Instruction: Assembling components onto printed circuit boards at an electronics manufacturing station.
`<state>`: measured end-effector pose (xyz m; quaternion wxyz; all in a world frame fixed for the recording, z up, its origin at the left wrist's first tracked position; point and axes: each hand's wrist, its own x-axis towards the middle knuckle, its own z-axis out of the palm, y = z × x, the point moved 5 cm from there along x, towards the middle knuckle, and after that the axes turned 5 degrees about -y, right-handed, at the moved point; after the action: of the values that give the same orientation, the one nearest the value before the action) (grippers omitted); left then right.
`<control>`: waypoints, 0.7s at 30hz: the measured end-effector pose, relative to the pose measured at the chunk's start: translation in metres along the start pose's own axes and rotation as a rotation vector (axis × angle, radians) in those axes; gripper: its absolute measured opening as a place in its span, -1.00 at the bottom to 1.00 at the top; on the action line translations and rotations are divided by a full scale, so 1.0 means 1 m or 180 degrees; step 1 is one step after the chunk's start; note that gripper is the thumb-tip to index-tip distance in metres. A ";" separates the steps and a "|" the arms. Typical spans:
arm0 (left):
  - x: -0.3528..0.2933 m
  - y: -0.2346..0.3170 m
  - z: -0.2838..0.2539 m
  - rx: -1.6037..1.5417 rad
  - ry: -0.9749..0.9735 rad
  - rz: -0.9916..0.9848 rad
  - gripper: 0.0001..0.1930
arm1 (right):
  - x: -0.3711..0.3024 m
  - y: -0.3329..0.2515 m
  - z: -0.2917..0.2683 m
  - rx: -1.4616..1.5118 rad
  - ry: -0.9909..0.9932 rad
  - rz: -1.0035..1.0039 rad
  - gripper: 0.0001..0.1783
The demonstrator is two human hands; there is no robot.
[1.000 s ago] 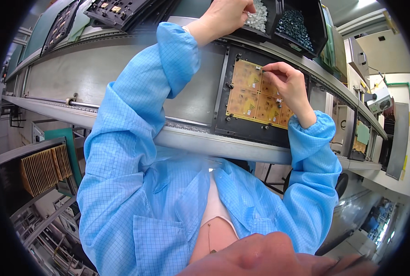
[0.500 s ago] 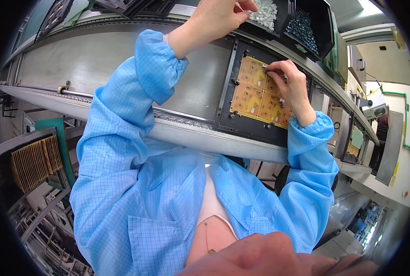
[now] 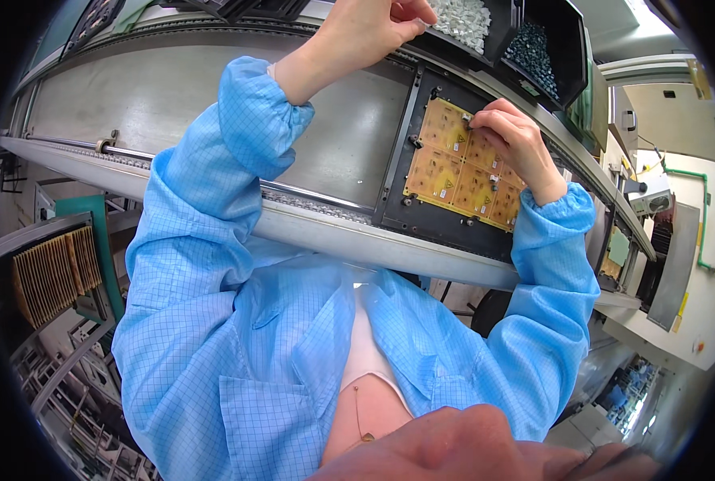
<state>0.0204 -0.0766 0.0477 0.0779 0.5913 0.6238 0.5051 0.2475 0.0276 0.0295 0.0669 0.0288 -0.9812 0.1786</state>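
A yellow panel of several joined circuit boards (image 3: 435, 170) lies in a black carrier frame (image 3: 453, 227) on the conveyor. Above its upper part is my right hand (image 3: 519, 143), thumb and forefinger closed in a pinch on a small dark component (image 3: 467, 121) at the board's surface. Farther left and higher, my left hand (image 3: 367, 34) has its fingertips pinched together beside the bin of small white parts (image 3: 463, 24). What those fingertips hold, if anything, is too small to make out.
A black bin of dark blue-green parts (image 3: 533, 58) stands right of the white ones. The conveyor's front rail (image 3: 317, 236) runs between my body and the carrier. A rack of brown boards (image 3: 56, 268) stands at the lower left.
My left hand has shifted slightly left, still beside the white parts. The right hand stays at the same spot on the panel, its fingers slightly repositioned. The whole view has shifted a little.
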 end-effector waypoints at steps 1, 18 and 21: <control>-0.002 -0.001 0.000 -0.0253 -0.0064 -0.0075 -0.92 | -0.001 0.001 0.000 -0.0029 -0.0067 -0.0069 -0.78; -0.024 -0.009 0.002 -0.0503 -0.0440 -0.0103 -0.93 | 0.008 -0.018 0.000 -0.0191 0.0175 -0.0460 -0.78; -0.037 -0.006 0.012 -0.0970 -0.1077 -0.0574 -0.94 | 0.012 0.020 -0.022 -0.0545 0.1170 0.0405 -0.85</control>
<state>0.0357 -0.0993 0.0190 0.3144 0.5909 0.5687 0.4781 0.2368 0.0538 0.0444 0.2356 -0.0720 -0.9639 0.1008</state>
